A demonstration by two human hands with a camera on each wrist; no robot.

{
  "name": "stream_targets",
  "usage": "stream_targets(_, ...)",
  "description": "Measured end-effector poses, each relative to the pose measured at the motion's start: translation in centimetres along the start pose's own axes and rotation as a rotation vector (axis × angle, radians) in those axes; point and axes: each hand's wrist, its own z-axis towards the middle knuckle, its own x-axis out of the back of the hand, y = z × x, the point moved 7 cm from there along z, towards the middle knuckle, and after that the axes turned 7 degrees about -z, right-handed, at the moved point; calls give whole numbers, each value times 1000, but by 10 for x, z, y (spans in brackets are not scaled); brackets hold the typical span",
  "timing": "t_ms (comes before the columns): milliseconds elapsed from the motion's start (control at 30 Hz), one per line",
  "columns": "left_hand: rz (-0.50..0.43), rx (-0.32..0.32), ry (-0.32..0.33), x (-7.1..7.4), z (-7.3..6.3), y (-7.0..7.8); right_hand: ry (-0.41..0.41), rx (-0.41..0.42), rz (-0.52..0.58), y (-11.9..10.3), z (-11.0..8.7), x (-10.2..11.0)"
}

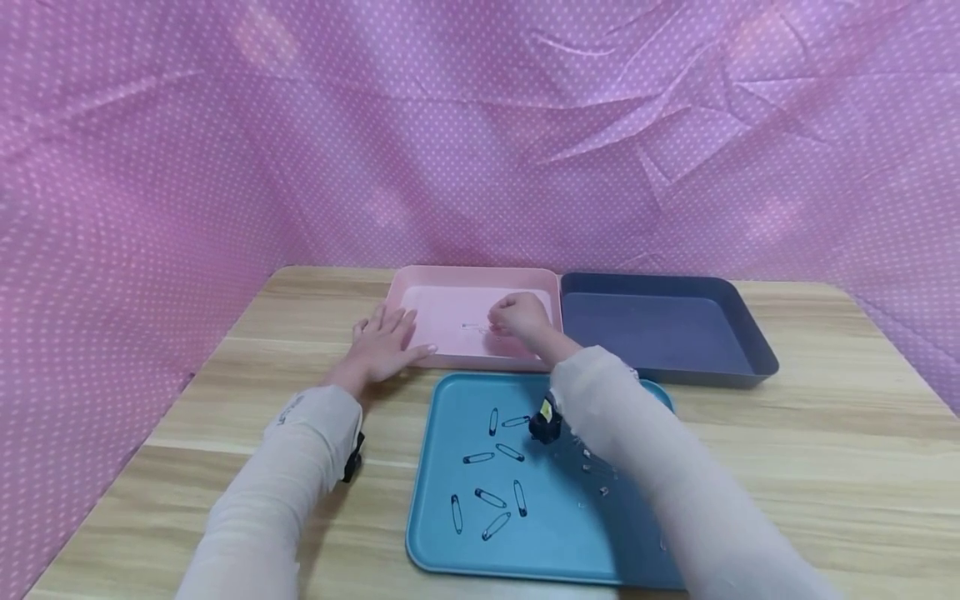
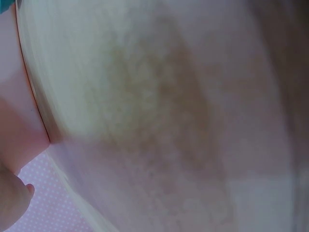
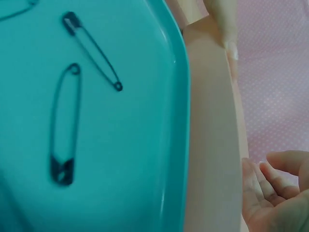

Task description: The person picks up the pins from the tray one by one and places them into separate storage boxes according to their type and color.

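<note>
My right hand (image 1: 519, 318) is over the right part of the pink tray (image 1: 480, 362), its fingers bent. In the right wrist view its thumb stands apart from the curved fingers (image 3: 264, 186), and nothing shows between them. Small silver safety pins (image 1: 471, 326) lie on the pink tray's floor, just left of that hand. My left hand (image 1: 382, 346) rests at the pink tray's left front corner with fingers spread, holding nothing. Only a small part of it shows in the left wrist view.
In front, a teal tray (image 1: 540, 546) carries several black safety pins (image 1: 490, 498) on its left and small silver pins (image 1: 597, 469) on its right, partly hidden by my right arm. A dark blue tray (image 1: 652, 333) adjoins the pink one. Pink dotted cloth (image 1: 480, 167) hangs behind the wooden table (image 1: 810, 433).
</note>
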Motion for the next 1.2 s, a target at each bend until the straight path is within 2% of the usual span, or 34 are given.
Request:
stream_targets(300, 4, -17, 0, 2, -1, 3, -41, 24, -14, 3, -25, 21)
stream_targets(600, 7, -13, -9, 0, 0, 2, -49, -11, -63, 10, -48, 42)
stream_targets(767, 24, -23, -5, 1, 1, 1, -70, -8, -80, 13, -60, 47)
stream_targets(1200, 18, -32, 9, 1, -3, 3, -165, 81, -54, 22, -90, 50)
